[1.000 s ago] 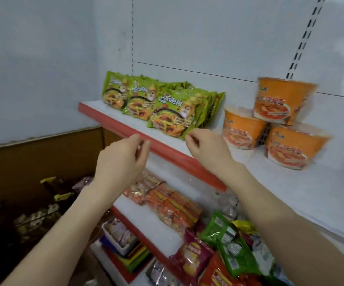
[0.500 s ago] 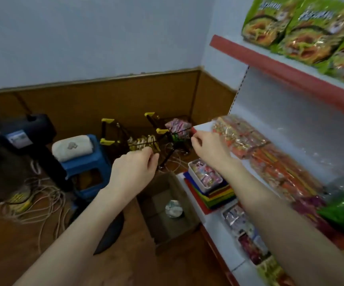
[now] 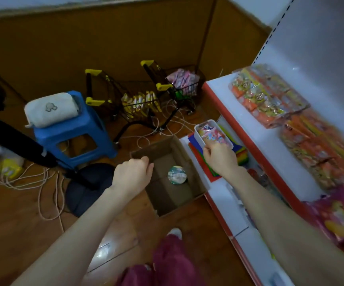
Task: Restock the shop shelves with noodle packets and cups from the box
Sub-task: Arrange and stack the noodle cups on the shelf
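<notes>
**Hands above an almost empty box**

The cardboard box (image 3: 168, 205) stands open on the wooden floor, tight against the red front edge of the lower shelf (image 3: 226, 205). One noodle cup (image 3: 177, 174) sits in its bottom, round lid facing up.

The person's left hand (image 3: 133, 176) hangs over the box's left wall. Its back faces the camera, its fingers are loosely curled under, and nothing is in them. The right hand (image 3: 220, 157) is out over the lower shelf, at the near end of a small white tray (image 3: 198, 131) of pink sweets that rests on a stack of coloured sheets (image 3: 241, 154). Its fingers bend loosely downward and nothing shows in its grasp. The fingertips are hidden behind the hand, so it cannot be told whether they touch the tray.

On the shelf above (image 3: 220, 87) lie rows of orange packets (image 3: 270, 96), with red packets (image 3: 342, 213) nearer the camera. Left of the box stands a blue stool (image 3: 70, 131) carrying a white pouch (image 3: 51, 109). Two small shopping trolleys (image 3: 125, 100) stand by the brown wall, with cables looped over the floor.
</notes>
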